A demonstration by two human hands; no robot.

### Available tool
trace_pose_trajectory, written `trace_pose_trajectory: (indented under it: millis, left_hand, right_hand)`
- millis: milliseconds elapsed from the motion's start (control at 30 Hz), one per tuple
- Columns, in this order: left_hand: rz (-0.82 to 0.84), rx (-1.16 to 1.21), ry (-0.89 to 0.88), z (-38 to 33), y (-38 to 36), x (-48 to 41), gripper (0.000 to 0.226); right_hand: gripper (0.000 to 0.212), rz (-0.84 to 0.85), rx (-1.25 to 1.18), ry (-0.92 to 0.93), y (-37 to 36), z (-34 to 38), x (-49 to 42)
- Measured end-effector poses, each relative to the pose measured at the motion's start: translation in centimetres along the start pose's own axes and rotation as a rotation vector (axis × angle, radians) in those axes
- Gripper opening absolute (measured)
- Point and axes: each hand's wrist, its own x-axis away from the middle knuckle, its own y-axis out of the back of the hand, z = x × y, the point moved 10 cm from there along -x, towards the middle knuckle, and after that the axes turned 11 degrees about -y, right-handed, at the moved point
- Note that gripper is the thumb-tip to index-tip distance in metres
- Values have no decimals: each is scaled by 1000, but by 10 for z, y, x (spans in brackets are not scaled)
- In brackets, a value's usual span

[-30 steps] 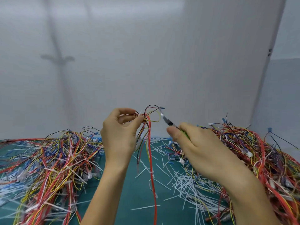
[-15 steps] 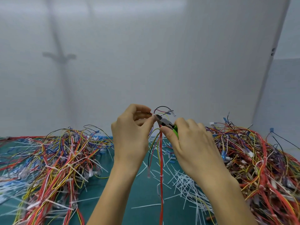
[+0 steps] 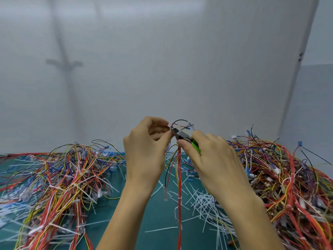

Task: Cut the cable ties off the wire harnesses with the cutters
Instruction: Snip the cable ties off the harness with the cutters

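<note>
1. The left hand (image 3: 146, 150) pinches the harness (image 3: 179, 168) at its top, and the rest hangs above the table (image 3: 156, 219).
2. The right hand (image 3: 210, 159) grips the cutters (image 3: 182, 137), which point in from 4 o'clock.
3. The tie is hidden, so the blades could nick a wire.

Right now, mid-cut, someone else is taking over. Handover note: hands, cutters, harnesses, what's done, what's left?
Hands: left hand pinches the harness at its top, wires hanging down. The right hand grips the cutters, tip at the wires just beside that pinch.
Done: cut ties litter the mat.
Left: this cut, then a tie lower on the held harness. The left pile shows many ties. The right pile is unclear.
</note>
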Motion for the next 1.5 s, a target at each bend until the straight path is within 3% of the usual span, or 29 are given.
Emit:
trace_pose_trajectory:
  millis: [300, 400, 600, 767, 967, 1100, 1233, 1333, 1433, 1500]
  left_hand:
    - [14, -23, 8, 5, -2, 0, 17]
    - [10, -35, 11, 10, 1, -2, 17]
    - [-104, 205, 133, 28, 11, -4, 6]
    - [-96, 502, 323, 43, 2, 0, 6]
    - [109, 588, 393, 42, -22, 5, 27]
    - [247, 358, 384, 47, -26, 8, 25]
    - [363, 24, 298, 48, -29, 12, 24]
    - [327, -157, 160, 38, -26, 8, 33]
    - [333, -118, 36, 29, -27, 1, 27]
    - [433, 89, 93, 33, -39, 6, 22]
  right_hand:
    - [61, 8, -126, -28, 3, -4, 0]
    - [56, 24, -190, -52, 1, -7, 0]
    - [81, 174, -545, -325, -15, -33, -5]
    - [34, 315, -1016, -478, -35, -32, 0]
    - [21, 171, -1311, -603, -38, -35, 4]
    - [7, 117, -1303, -616, -41, -45, 2]
    - [8, 133, -1256, -573, -41, -44, -1]
    - [10, 133, -1165, -497, -39, -39, -4]
    - [10, 172, -1128, -400, -36, -29, -4]
    - [11, 188, -1059, -329, -36, -23, -4]
